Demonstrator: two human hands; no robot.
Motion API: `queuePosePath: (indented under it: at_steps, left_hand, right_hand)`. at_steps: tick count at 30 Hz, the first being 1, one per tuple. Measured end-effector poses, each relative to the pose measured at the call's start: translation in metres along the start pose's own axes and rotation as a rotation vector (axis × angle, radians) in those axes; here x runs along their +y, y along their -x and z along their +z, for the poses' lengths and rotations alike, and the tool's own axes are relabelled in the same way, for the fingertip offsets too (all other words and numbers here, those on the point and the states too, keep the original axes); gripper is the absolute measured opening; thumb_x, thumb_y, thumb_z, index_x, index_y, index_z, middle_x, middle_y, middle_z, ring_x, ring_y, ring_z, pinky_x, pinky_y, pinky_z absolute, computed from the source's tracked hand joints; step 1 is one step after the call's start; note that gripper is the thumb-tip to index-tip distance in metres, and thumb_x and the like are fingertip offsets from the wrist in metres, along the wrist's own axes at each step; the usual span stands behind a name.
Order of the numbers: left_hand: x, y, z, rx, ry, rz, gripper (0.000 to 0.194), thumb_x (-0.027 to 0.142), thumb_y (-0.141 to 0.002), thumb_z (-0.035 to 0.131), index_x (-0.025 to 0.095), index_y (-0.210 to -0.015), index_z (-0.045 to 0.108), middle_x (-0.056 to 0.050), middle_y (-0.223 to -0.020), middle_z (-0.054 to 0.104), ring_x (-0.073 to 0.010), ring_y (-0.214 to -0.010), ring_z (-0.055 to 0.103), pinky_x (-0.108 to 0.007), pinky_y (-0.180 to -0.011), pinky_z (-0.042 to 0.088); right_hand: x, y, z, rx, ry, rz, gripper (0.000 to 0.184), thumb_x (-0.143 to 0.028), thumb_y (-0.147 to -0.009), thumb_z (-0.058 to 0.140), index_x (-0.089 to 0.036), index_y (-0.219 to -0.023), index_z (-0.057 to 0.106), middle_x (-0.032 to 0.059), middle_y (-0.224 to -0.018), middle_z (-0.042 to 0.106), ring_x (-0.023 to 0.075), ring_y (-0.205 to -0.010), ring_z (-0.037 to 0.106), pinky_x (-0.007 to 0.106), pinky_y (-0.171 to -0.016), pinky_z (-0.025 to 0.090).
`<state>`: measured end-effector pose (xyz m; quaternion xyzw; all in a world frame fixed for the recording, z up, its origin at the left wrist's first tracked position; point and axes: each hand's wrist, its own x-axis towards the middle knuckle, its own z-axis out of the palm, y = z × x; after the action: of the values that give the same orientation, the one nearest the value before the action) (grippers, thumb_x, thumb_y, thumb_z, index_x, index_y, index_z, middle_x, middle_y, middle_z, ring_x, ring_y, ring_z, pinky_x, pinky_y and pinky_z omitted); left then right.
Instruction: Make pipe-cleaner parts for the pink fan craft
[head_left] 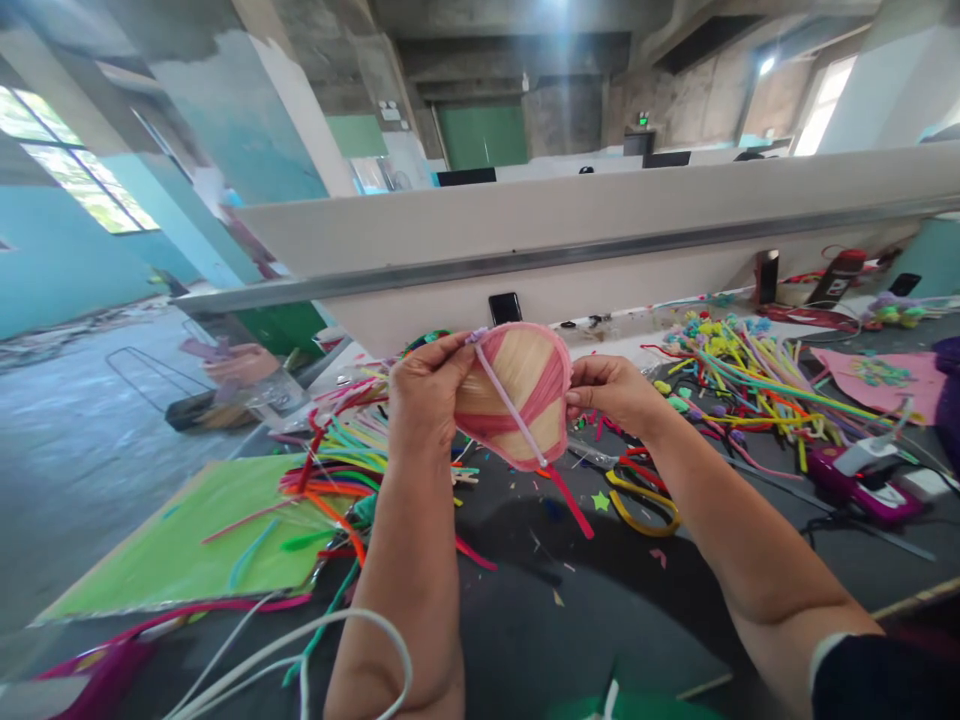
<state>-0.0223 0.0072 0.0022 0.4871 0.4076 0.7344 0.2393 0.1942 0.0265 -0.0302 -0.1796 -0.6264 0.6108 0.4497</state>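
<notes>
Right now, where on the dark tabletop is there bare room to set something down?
Bare dark tabletop lies between the forearms, nearer the camera than the yellow scissor handles and green star; a smaller patch borders the right forearm's outer side. Fuzzy stems crowd the far right; more crowd the green sheet, left.

from my remote seat I see one fan-like piece (529, 375), straw-coloured with pink bands, pink rim (551, 332), lilac strip (510, 404) slanting across its face, red strip (571, 505) jutting from its lower end, held up, narrow end down to the right
</notes>
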Motion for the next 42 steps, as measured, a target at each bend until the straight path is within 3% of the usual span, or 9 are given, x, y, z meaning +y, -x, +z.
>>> queuePosePath:
  at_steps: [9,15,18,20,22,25,31,34,42]
  left_hand:
    - [0.006,0.002,-0.001,0.01,-0.081,0.015,0.025,0.034,-0.062,0.075,0.021,-0.083,0.075,-0.001,-0.081,0.073,-0.017,-0.078,0.065,-0.028,-0.075,0.051]
    - [0.005,0.001,-0.002,-0.02,0.002,-0.044,0.028,0.033,-0.058,0.079,0.021,-0.083,0.075,-0.001,-0.078,0.073,-0.0154,-0.071,0.064,-0.026,-0.069,0.05]
    - [0.011,0.004,-0.001,-0.083,0.072,-0.107,0.031,0.033,-0.056,0.08,0.019,-0.084,0.075,-0.002,-0.077,0.073,-0.0156,-0.069,0.064,-0.026,-0.067,0.051]
    - [0.017,0.008,0.0,-0.134,0.121,-0.14,0.03,0.03,-0.056,0.081,0.02,-0.083,0.075,-0.003,-0.079,0.073,-0.0151,-0.07,0.064,-0.025,-0.067,0.051]
    - [0.022,0.015,0.003,-0.19,0.167,-0.172,0.026,0.028,-0.057,0.081,0.021,-0.081,0.075,-0.002,-0.081,0.073,-0.0138,-0.071,0.064,-0.024,-0.069,0.05]
    - [0.029,0.025,0.009,-0.257,0.189,-0.204,0.023,0.027,-0.058,0.081,0.021,-0.08,0.075,-0.002,-0.081,0.073,-0.0132,-0.071,0.064,-0.023,-0.068,0.05]
    - [0.032,0.033,0.014,-0.339,0.171,-0.259,0.027,0.03,-0.057,0.081,0.02,-0.082,0.075,-0.004,-0.08,0.073,-0.0143,-0.068,0.063,-0.026,-0.067,0.05]
    - [0.03,0.03,0.014,-0.363,0.163,-0.271,0.026,0.03,-0.058,0.08,0.02,-0.081,0.075,-0.004,-0.08,0.073,-0.0144,-0.068,0.063,-0.026,-0.068,0.05]
    - [0.026,0.031,0.018,-0.45,0.256,-0.355,0.022,0.026,-0.061,0.078,0.019,-0.082,0.075,-0.004,-0.078,0.073,-0.0134,-0.068,0.063,-0.025,-0.067,0.05]
  right_hand:
    - [0.004,0.0,0.004,-0.032,0.052,0.09,0.019,-0.026,-0.066,0.075,-0.014,-0.079,0.069,-0.0005,-0.066,0.066,0.008,-0.056,0.061,0.021,-0.057,0.052]
    - [0.012,-0.003,-0.003,-0.141,0.003,0.021,0.024,-0.025,-0.066,0.076,-0.015,-0.086,0.066,-0.0012,-0.069,0.066,0.009,-0.057,0.06,0.021,-0.057,0.052]
    - [0.007,-0.002,-0.007,-0.202,0.068,-0.047,0.048,-0.028,-0.066,0.077,-0.019,-0.11,0.06,0.0018,-0.082,0.068,0.0127,-0.067,0.064,0.024,-0.062,0.053]
    - [-0.002,0.003,-0.009,-0.206,0.185,-0.149,0.073,-0.03,-0.063,0.079,-0.024,-0.128,0.048,0.0072,-0.11,0.065,0.0183,-0.094,0.064,0.03,-0.08,0.053]
    - [-0.016,0.01,-0.01,-0.201,0.349,-0.268,0.095,-0.032,-0.059,0.082,-0.03,-0.14,0.033,0.0095,-0.141,0.044,0.0242,-0.125,0.045,0.036,-0.102,0.039]
    - [-0.035,0.021,-0.01,-0.268,0.564,-0.354,0.114,-0.037,-0.054,0.084,-0.033,-0.146,0.016,0.0061,-0.155,0.016,0.027,-0.141,0.019,0.039,-0.113,0.021]
    - [-0.044,0.028,-0.012,-0.42,0.612,-0.393,0.117,-0.04,-0.056,0.082,-0.029,-0.147,0.011,0.0104,-0.153,0.02,0.0284,-0.138,0.026,0.039,-0.111,0.024]
    - [-0.042,0.027,-0.012,-0.411,0.619,-0.378,0.116,-0.039,-0.055,0.083,-0.029,-0.147,0.013,0.0123,-0.15,0.027,0.029,-0.135,0.031,0.04,-0.11,0.027]
    - [-0.041,0.025,-0.005,-0.397,0.564,-0.464,0.111,-0.043,-0.05,0.085,-0.031,-0.14,0.023,0.0129,-0.15,0.023,0.0312,-0.138,0.025,0.045,-0.111,0.024]
